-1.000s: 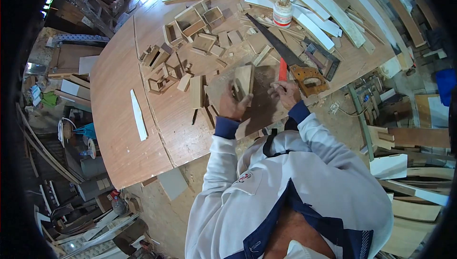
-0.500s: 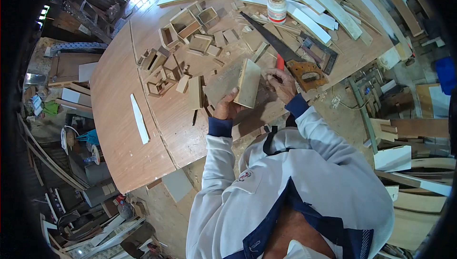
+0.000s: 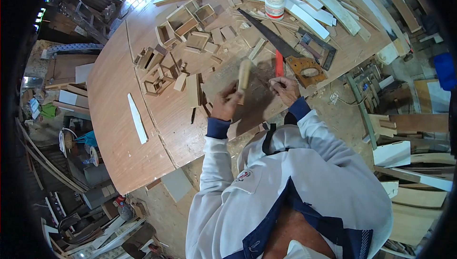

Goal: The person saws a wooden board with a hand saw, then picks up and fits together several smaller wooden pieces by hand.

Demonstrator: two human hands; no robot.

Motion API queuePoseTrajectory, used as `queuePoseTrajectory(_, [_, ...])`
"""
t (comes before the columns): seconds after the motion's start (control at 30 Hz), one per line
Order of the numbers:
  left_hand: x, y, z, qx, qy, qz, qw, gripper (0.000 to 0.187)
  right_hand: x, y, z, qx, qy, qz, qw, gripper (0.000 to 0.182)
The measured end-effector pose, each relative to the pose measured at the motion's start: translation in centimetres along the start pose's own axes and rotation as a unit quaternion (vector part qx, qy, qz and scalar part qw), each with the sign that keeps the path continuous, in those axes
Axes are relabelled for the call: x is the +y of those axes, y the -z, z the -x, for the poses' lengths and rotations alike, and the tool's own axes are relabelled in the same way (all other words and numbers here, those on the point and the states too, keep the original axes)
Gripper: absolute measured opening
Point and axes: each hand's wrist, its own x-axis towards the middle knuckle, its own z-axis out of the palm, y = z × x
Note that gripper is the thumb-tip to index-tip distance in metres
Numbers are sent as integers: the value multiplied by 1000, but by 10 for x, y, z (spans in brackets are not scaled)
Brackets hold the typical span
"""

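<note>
My left hand (image 3: 226, 102) grips a small wooden piece (image 3: 244, 76) near the table's front edge. The piece stands nearly edge-on and is blurred by motion. To its right, my right hand (image 3: 285, 90) is closed in a pinch; whatever lies between the fingertips is too small to make out. Just beyond those fingers lies a red object (image 3: 279, 63), perhaps a tool handle. A handsaw (image 3: 304, 70) with a wooden handle rests to the right of it. Left of my left hand, a wooden block (image 3: 193, 90) stands on the table.
Several small wooden boxes (image 3: 182, 19) and offcuts lie on the wooden table (image 3: 109, 130). A white jar (image 3: 274, 8) holding sticks stands at the back, near long white boards (image 3: 309, 21). A metal square (image 3: 328, 54) lies beyond the saw. One white strip (image 3: 137, 118) lies at left.
My left hand has turned the wooden piece from showing its broad face to nearly edge-on. My right hand stays pinched near the red object, with its fingers slightly shifted.
</note>
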Motion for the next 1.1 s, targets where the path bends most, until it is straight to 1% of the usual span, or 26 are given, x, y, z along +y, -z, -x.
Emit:
queuePoseTrajectory(0.03, [5, -1, 0, 12, -193, -230, 954, 65, 1, 1, 1, -13, -11, 3, 1000, 21])
queuePoseTrajectory(0.07, [8, -2, -2, 23, -367, -440, 819, 68, 2, 1, 1, -15, -12, 3, 1000, 21])
queuePoseTrajectory(0.13, [-4, 2, -17, 7, -365, -455, 812, 70, -2, 2, 0, -21, -33, 69, 997, 22])
queuePoseTrajectory(0.2, [-10, 4, -22, 22, -353, -548, 758, 68, -7, 2, 0, -14, -31, 89, 995, 23])
queuePoseTrajectory(0.23, [-13, 3, -21, 24, -351, -549, 758, 68, -9, 0, 1, -5, -31, 108, 994, 25])
queuePoseTrajectory(0.27, [-17, 1, -20, 67, -348, -591, 725, 68, -4, 2, -2, -7, -31, 107, 994, 25])
queuePoseTrajectory(0.3, [-19, 0, -19, 109, -344, -629, 688, 68, 5, 6, -8, 8, 5, 146, 989, 23])
queuePoseTrajectory(0.33, [-15, 0, -14, 110, -343, -630, 688, 68, 14, 9, -13, 23, 41, 184, 982, 21])
queuePoseTrajectory(0.37, [-12, 1, -8, 141, -327, -600, 716, 68, 24, 11, -16, 21, 40, 184, 982, 21])
queuePoseTrajectory(0.4, [-10, 2, -3, 171, -311, -568, 742, 68, 28, 10, -19, 55, 97, 250, 962, 25])
queuePoseTrajectory(0.43, [-13, 5, 0, 173, -311, -568, 742, 68, 31, 10, -22, 89, 154, 314, 933, 30])
queuePoseTrajectory(0.47, [-19, 10, 3, 212, -301, -541, 756, 67, 34, 11, -25, 88, 154, 314, 933, 30])
queuePoseTrajectory(0.5, [-25, 14, 5, 251, -289, -513, 768, 65, 28, 11, -26, 45, 191, 406, 892, 29])
queuePoseTrajectory(0.53, [-32, 17, 6, 254, -287, -513, 768, 65, 19, 9, -26, 1, 227, 492, 841, 28])
queuePoseTrajectory(0.57, [-39, 18, 7, 258, -257, -452, 814, 62, 11, 4, -26, -2, 228, 492, 841, 28])
queuePoseTrajectory(0.6, [-45, 19, 7, 261, -226, -389, 854, 60, -2, -6, -27, 3, 170, 454, 875, 28])
queuePoseTrajectory(0.63, [-49, 17, 7, 277, -238, -387, 847, 54, -8, -14, -28, 9, 110, 413, 904, 28])
queuePoseTrajectory(0.67, [-52, 16, 5, 279, -238, -386, 847, 54, -4, -20, -32, 6, 111, 414, 903, 28])
queuePoseTrajectory(0.73, [-54, 14, 4, 270, -213, -342, 875, 46, 0, -33, -37, 38, 218, 252, 942, 27])
queuePoseTrajectory(0.77, [-54, 14, 2, 272, -211, -341, 875, 46, 1, -33, -38, 5, 144, 252, 957, 29])
queuePoseTrajectory(0.8, [-52, 13, 1, 258, -207, -379, 864, 42, 3, -36, -40, 3, 144, 252, 957, 29])
queuePoseTrajectory(0.83, [-51, 11, -1, 243, -203, -416, 852, 37, 5, -38, -43, -17, 139, 282, 949, 31])
queuePoseTrajectory(0.9, [-42, 0, 3, 260, -210, -415, 846, 35, 3, -41, -44, -36, 134, 313, 940, 33])
queuePoseTrajectory(0.97, [-40, -4, 5, 278, -215, -415, 839, 33, -4, -43, -41, -24, 124, 351, 928, 33])
queuePoseTrajectory(1.03, [-44, -2, 2, 298, -246, -435, 813, 30, -1, -45, -44, -12, 127, 354, 927, 33])
queuePoseTrajectory(1.1, [-46, -1, 0, 293, -239, -437, 816, 31, -1, -46, -47, 1, 130, 356, 925, 33])
